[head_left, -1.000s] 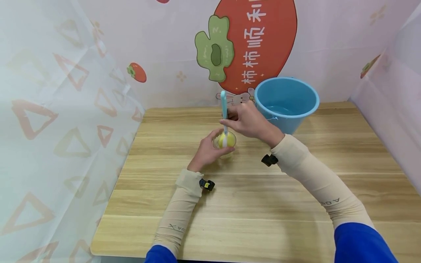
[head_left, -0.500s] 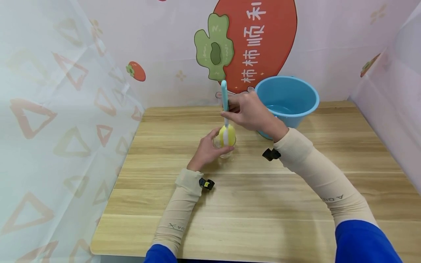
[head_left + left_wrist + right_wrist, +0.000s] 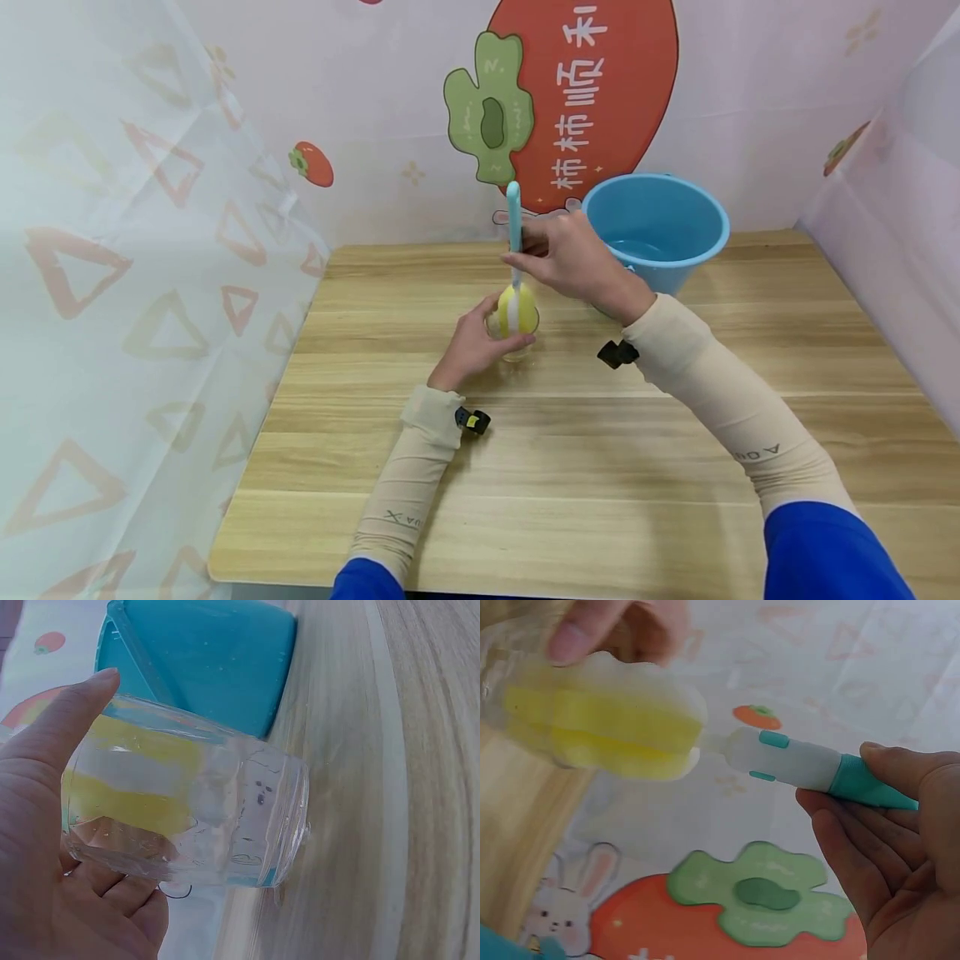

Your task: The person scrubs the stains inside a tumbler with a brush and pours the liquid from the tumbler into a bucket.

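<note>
The left hand [image 3: 472, 343] curves, thumb [image 3: 79, 712] opposite the fingers [image 3: 129, 896]. The right hand [image 3: 573, 257], held higher, pinches with its thumb [image 3: 900, 766].

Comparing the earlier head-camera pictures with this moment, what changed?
The sponge-headed brush has risen, its yellow-and-white sponge now standing higher at the mouth of the clear cup; the right hand rose slightly with it. Neither of the hands let go or took hold of anything new. The left hand, cup and blue bucket stayed put.
</note>
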